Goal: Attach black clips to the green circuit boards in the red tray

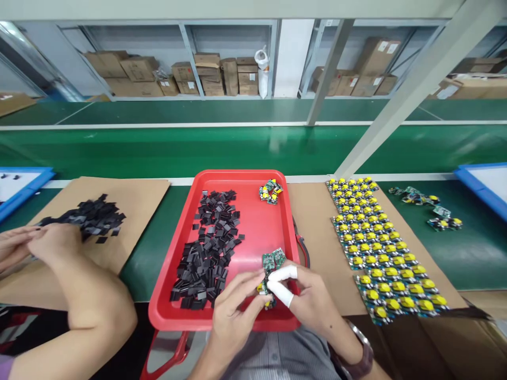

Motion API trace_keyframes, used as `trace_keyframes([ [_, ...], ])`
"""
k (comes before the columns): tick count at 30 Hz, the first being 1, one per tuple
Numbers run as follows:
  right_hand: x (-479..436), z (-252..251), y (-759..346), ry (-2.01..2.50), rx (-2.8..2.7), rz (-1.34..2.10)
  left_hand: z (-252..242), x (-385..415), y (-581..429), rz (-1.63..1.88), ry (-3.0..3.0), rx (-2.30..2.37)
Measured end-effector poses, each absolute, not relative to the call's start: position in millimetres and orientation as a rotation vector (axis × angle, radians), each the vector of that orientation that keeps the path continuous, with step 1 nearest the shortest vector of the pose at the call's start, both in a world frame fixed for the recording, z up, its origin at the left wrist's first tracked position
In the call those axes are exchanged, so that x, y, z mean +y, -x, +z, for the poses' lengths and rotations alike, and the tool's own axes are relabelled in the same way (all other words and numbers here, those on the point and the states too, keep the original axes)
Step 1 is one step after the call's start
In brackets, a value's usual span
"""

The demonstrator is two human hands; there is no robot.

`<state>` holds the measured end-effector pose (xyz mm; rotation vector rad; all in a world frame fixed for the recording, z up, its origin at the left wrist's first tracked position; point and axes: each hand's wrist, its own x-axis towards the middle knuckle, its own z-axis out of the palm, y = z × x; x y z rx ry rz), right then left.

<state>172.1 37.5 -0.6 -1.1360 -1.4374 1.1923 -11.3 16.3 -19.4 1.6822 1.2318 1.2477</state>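
Low over the front of the red tray, my left hand is closed on a small circuit board with a yellow part, mostly hidden by the fingers. My right hand wears white covers on its thumb and index finger. Those two fingertips are pinched together against the board; what lies between them is too small to make out. Green circuit boards lie just beyond my fingertips. Many black pads fill the tray's left side. A small cluster of yellow-topped boards sits at its far right.
Right of the tray, rows of yellow-topped boards cover a cardboard sheet; loose boards lie beyond. At left, another person's arms work beside a black pad pile. A slanting post rises behind the rows.
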Motion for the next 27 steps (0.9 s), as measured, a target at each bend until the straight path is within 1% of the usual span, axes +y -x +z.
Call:
trace_keyframes([
  [3,44.4,6.5,-178.6,1.077,-1.610,1.165,-19.1,15.0,12.3,1.258,-1.792,1.244],
  [7,58.1,13.6,-189.2,0.994,-1.697,1.363,-13.9,14.4,8.9,1.211,-1.758,1.306],
  [10,60.8,13.0,-191.0,1.047,-1.632,1.446,-11.8,15.5,6.4,1.198,-1.717,1.301],
  [18,50.7,13.3,-191.2,1.066,-1.759,1.263,-10.1,14.4,5.8,1.107,-1.686,1.297],
  [22,48.5,10.1,-188.1,1.006,-1.861,1.145,-12.0,12.2,6.9,1.155,-1.775,1.285],
  [24,45.4,5.7,-183.7,0.990,-1.786,1.160,-12.9,11.9,7.9,1.198,-1.762,1.303],
  [27,38.2,0.7,-177.7,1.013,-1.583,1.189,-13.3,12.6,8.2,1.265,-1.556,1.346],
])
